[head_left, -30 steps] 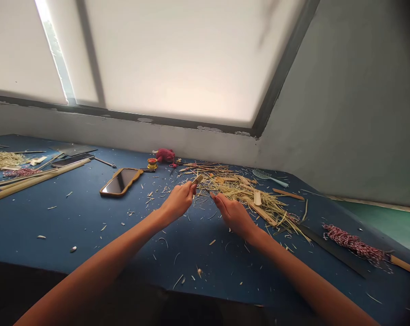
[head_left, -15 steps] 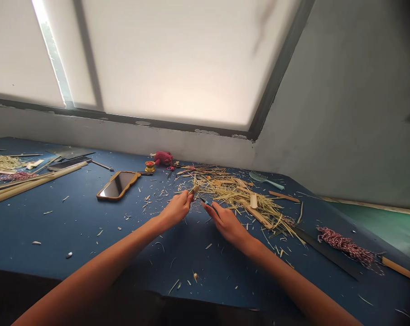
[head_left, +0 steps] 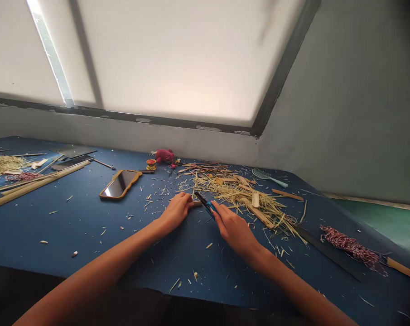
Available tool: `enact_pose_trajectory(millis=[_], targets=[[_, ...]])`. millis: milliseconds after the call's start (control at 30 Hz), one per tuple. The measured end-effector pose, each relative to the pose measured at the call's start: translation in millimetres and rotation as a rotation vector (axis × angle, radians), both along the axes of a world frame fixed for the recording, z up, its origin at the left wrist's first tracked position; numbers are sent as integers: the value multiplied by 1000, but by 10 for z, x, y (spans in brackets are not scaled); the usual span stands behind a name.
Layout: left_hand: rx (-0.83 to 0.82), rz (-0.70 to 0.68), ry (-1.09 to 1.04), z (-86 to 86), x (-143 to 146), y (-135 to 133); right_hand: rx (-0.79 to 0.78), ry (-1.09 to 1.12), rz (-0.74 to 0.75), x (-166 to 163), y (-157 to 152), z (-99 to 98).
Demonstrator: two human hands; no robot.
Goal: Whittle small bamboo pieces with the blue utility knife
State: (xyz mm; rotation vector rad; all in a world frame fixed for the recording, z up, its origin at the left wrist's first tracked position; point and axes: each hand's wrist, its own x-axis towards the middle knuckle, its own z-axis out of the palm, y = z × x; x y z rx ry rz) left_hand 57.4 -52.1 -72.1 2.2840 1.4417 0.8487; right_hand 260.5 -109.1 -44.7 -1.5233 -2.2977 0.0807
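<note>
My left hand (head_left: 176, 210) is closed around a short light-brown stick (head_left: 197, 203), perhaps bamboo, whose far end pokes out to the right. In my right hand (head_left: 237, 228) is a blue-handled knife (head_left: 202, 199) with a dark, narrow blade that points up and left. The blade lies beside or across the end of the stick; I cannot tell whether they touch. Just beyond the hands spreads a heap of straw-coloured shavings (head_left: 232, 192) with flat wood strips and a short pale split piece (head_left: 255, 199) on it.
Blue table (head_left: 123, 249). On the left are a wavy-framed mirror (head_left: 120, 184) and long bamboo strips (head_left: 38, 186). Behind stand a gold cup (head_left: 151, 165) and a red figure (head_left: 164, 156). To the right: a hairbrush (head_left: 270, 177), a red-white cord bundle (head_left: 350, 246) and a long dark blade (head_left: 329, 253).
The stick has swung down from pointing up to lying nearly level. My right hand has raised and turned the knife, so more of its dark blade shows. The view has shifted slightly.
</note>
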Motion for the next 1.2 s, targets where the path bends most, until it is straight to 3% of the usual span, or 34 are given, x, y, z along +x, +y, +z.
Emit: enact_pose_trajectory(millis=[267, 533, 1200], targets=[[-11, 4, 35, 9, -8, 73, -97, -220, -107, -226, -72, 42], [-59, 35, 65, 73, -4, 90, -78, -349, -172, -372, -160, 86], [19, 103, 264, 89, 14, 49, -49, -479, -271, -539, -253, 111]])
